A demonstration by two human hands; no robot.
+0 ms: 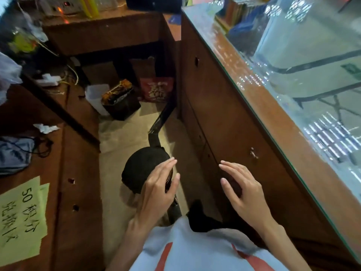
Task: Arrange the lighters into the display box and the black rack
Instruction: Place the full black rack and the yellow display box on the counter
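No lighter, display box or black rack shows clearly in this view. My left hand (pixel 158 189) hovers above a round black stool (pixel 140 169), fingers straight and spread. A dark brownish sliver (pixel 169 179) shows in the gap between its thumb and fingers; I cannot tell what it is or whether the hand touches it. My right hand (pixel 241 189) hangs in the air beside the brown counter front (pixel 224 106), fingers relaxed and holding nothing.
A glass-topped counter (pixel 259 98) runs along the right. A wooden desk on the left carries a yellow handwritten note (pixel 21 218), a grey pouch (pixel 15 151) and crumpled paper. A black bin (pixel 121 102), a white container and a red bag (pixel 156 89) stand on the floor ahead.
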